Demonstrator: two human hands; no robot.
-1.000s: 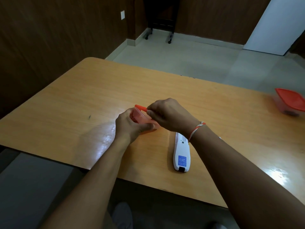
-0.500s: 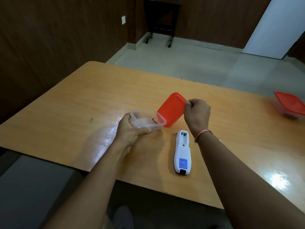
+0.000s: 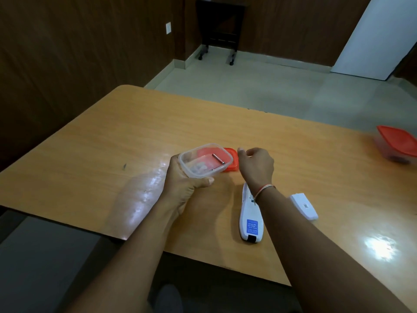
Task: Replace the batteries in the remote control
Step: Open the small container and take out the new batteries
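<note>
My left hand (image 3: 184, 185) grips a small clear plastic container (image 3: 205, 160), held tilted above the table, with a thin battery (image 3: 218, 159) lying inside. Its orange lid (image 3: 232, 162) lies flat on the table just behind the container. My right hand (image 3: 256, 167) hovers beside the lid, fingers loosely curled and holding nothing. The white remote control (image 3: 251, 218) lies face down near the front edge, its battery bay open under my right wrist. Its white battery cover (image 3: 303, 206) lies to the right of my forearm.
The wooden table (image 3: 112, 141) has a second clear container with an orange lid (image 3: 398, 143) at its far right edge. A small dark mark (image 3: 124, 166) sits on the left of the table. Beyond lie a tiled floor and a dark wheeled stand (image 3: 220, 26).
My right hand pulled the orange lid off the container, laid it flat on the table behind the container and let go. The left hand kept hold of the container.
</note>
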